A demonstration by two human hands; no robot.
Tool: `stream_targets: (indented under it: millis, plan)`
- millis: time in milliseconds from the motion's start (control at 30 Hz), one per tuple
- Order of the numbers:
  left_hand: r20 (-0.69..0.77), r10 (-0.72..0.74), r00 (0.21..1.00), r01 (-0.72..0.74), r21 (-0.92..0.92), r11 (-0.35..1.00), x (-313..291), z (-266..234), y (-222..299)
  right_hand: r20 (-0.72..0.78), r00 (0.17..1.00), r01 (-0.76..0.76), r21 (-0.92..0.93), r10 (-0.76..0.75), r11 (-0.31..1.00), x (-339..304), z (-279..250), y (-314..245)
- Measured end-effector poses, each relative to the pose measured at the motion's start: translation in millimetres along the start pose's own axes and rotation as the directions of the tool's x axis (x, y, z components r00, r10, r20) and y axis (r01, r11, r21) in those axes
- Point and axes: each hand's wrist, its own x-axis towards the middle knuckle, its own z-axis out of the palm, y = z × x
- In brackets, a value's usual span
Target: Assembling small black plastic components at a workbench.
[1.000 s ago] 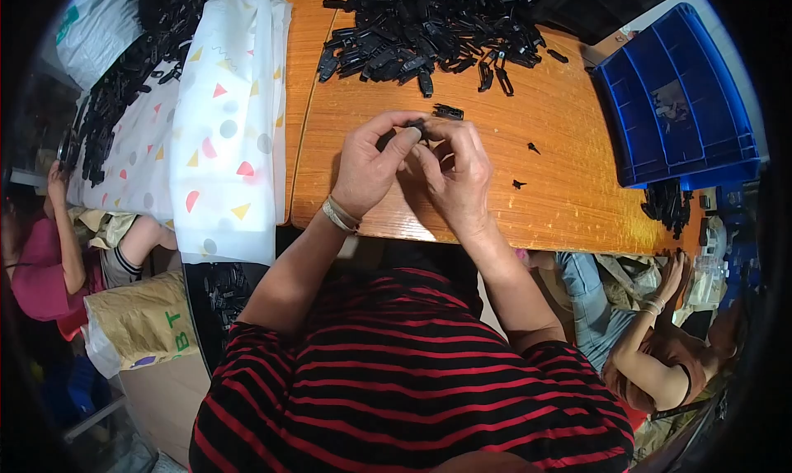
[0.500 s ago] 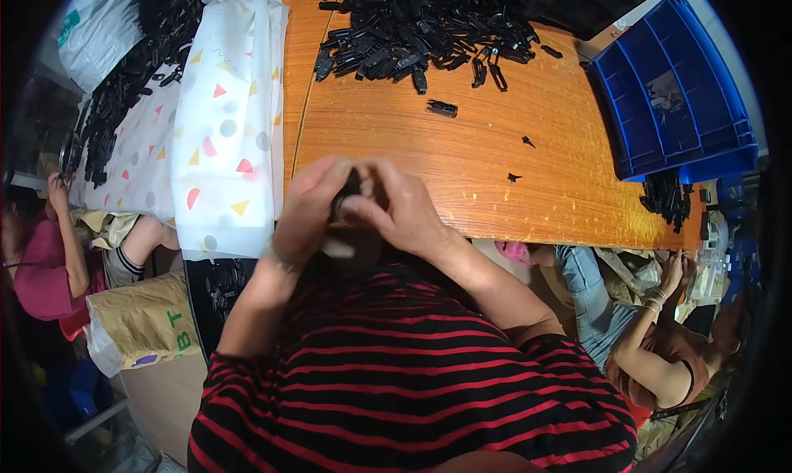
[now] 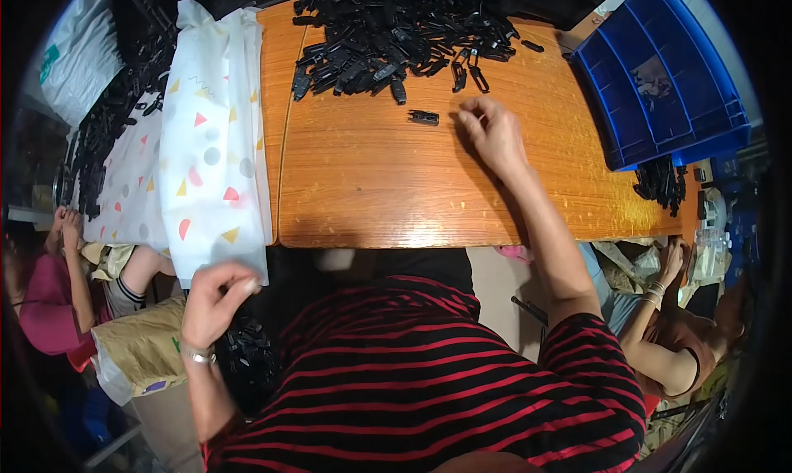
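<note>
A slotted, oblong black plastic part [image 3: 423, 118] lies on the wood-grain tabletop [image 3: 371, 180], between the black parts pile [image 3: 396, 48] and the table's near edge. The right hand [image 3: 495, 134], fingers curled narrow, is positioned beside the part; its contents cannot be determined. The left hand [image 3: 213, 304], also curled, contents undetermined, is beside the smooth patterned sheet [image 3: 210, 184]. The ribbed blue plastic bin [image 3: 660, 81] is tilted; loose black pieces [image 3: 660, 184] lie beside it.

Shirt [image 3: 429, 370] is black with thin red stripes running across, and the short sleeves [image 3: 587, 341] match. Past the shirt it's plain dark trousers [image 3: 425, 267]. Out beyond the shirt, the left hand [image 3: 213, 304] has a silvery band [image 3: 198, 356] round the wrist, kinda bracelet-like.
</note>
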Motion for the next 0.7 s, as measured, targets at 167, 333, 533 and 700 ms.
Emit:
stream_targets:
  millis: [167, 333, 533, 700]
  plan:
    - [-0.059, 0.547, 0.835, -0.515, 0.267, 0.815, 120, 59, 57, -0.033, 0.989, -0.149, -0.115, 0.146, 0.982, 43, 0, 15]
    - [-0.093, 0.702, 0.706, -0.59, 0.472, 0.655, 212, 137, 91, 0.075, 0.94, -0.292, -0.328, 0.333, 0.898, 72, 15, 11]
    - [-0.011, 0.662, 0.749, -0.522, 0.605, 0.601, 249, 168, 80, 0.089, 0.953, -0.265, -0.223, 0.29, 0.938, 64, 16, 9]
    - [-0.16, 0.705, 0.691, -0.593, 0.433, 0.679, 244, 170, 68, 0.131, 0.983, -0.109, -0.131, 0.126, 0.985, 50, 16, 7]
